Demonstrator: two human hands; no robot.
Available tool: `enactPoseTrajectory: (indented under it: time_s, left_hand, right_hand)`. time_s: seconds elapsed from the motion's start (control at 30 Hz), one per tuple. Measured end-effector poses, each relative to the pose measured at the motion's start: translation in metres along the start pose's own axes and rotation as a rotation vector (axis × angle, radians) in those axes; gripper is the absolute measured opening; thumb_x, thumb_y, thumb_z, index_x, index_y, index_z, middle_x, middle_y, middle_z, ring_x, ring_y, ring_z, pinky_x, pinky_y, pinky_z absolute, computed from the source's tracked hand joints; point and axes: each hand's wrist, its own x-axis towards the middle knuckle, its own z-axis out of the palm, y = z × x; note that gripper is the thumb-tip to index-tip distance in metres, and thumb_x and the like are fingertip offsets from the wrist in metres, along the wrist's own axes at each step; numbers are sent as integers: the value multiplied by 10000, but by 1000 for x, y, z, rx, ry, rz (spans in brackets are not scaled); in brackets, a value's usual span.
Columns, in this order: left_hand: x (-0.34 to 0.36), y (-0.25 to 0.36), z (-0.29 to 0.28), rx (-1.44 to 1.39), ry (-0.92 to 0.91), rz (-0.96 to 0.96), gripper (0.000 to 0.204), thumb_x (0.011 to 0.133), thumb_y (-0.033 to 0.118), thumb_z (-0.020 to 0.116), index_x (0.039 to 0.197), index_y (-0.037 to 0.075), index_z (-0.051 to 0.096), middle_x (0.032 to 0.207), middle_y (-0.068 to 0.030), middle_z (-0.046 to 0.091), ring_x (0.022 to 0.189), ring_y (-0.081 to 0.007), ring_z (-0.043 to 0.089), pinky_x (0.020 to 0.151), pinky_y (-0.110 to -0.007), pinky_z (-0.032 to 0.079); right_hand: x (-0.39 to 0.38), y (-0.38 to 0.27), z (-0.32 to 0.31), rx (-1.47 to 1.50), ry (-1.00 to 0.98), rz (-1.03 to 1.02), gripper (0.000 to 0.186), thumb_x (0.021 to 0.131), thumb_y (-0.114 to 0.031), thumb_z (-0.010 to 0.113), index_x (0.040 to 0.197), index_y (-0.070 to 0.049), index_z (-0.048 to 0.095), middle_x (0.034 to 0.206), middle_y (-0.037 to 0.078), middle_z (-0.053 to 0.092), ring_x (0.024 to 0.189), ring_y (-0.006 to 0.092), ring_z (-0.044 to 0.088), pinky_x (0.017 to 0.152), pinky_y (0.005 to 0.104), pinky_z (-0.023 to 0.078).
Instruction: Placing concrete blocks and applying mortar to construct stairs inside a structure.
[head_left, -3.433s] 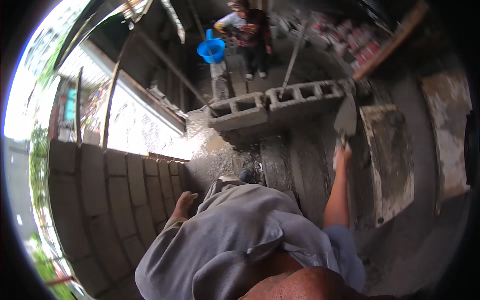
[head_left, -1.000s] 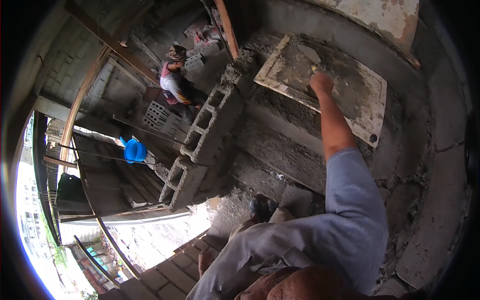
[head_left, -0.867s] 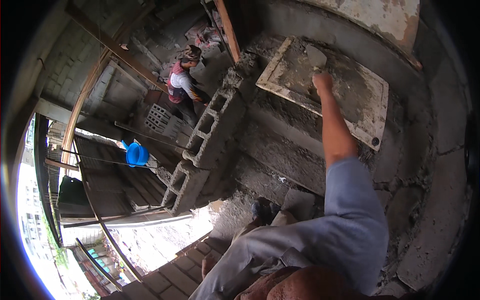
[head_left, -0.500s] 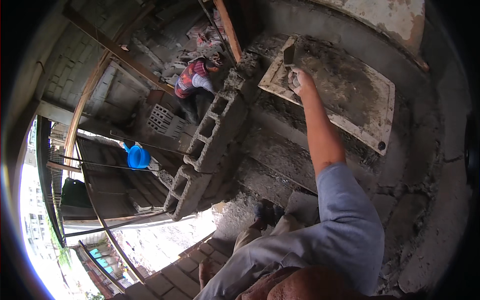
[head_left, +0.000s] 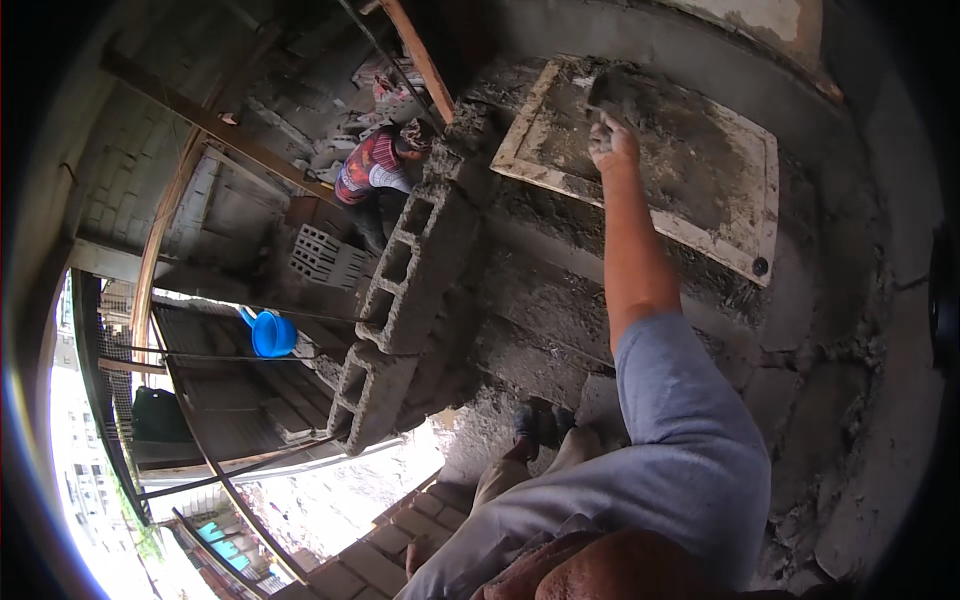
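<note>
My right hand (head_left: 612, 145) is closed round the handle of a trowel (head_left: 604, 92), reaching far forward over a pale-edged board (head_left: 550, 167). Wet grey mortar (head_left: 690, 150) is spread over the middle of this board, and the trowel's dark blade is over its far left part. The blade is hard to tell from the mortar around it. Of my left hand (head_left: 418, 553) only a small patch of skin shows beside my trousers at the lower edge; its fingers cannot be made out.
Rough hollow concrete blocks (head_left: 415, 250) form a low wall left of the board. Beyond it a person (head_left: 375, 170) bends over near a perforated block (head_left: 325, 258). A blue dipper (head_left: 273, 334) stands farther left, near thin bars and wooden poles (head_left: 165, 225).
My right hand has moved the trowel from the board's left edge inward, to the right, over the mortar. The view has shifted slightly. Less of my left hand shows now.
</note>
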Motion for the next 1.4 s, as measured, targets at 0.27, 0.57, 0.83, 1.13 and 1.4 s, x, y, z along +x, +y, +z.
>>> enactPoseTrajectory:
  time_s: [0.27, 0.57, 0.83, 1.13, 1.4]
  left_hand:
    - [32, -9, 14, -35, -17, 48, 247, 839, 240, 582, 983, 46, 635, 790, -114, 648, 746, -256, 617, 657, -384, 502]
    - [93, -24, 26, 83, 32, 283, 263, 855, 241, 577, 1003, 28, 624, 790, -116, 645, 730, -249, 611, 650, -384, 498]
    - [146, -5, -6, -458, 79, -79, 300, 850, 293, 645, 919, 1, 638, 864, -190, 666, 779, -326, 639, 693, -417, 492]
    - [111, -42, 38, -19, 170, 327, 273, 865, 317, 593, 914, 55, 653, 903, -170, 651, 854, -308, 633, 715, -419, 497]
    - [22, -46, 96, -182, -23, 47, 225, 873, 261, 578, 979, 75, 648, 920, -124, 653, 828, -245, 625, 654, -361, 489]
  right_hand:
    - [-77, -70, -52, 11, 61, -114, 85, 924, -243, 578, 914, -161, 596, 692, 10, 586, 533, 138, 498, 481, 312, 340]
    - [-303, -111, -123, -878, 176, -346, 223, 886, -316, 629, 942, -102, 657, 745, 14, 624, 576, 97, 562, 479, 237, 421]
    - [-309, -144, -172, -903, 329, -487, 208, 884, -301, 632, 852, -96, 644, 648, 20, 603, 469, 105, 513, 412, 254, 369]
    - [-294, -137, -164, -474, 253, -357, 155, 897, -282, 602, 839, -139, 620, 678, -1, 587, 534, 125, 529, 442, 305, 376]
    - [-282, -124, -131, -554, 105, -338, 124, 888, -172, 606, 879, -48, 604, 673, 47, 608, 527, 147, 556, 414, 287, 399]
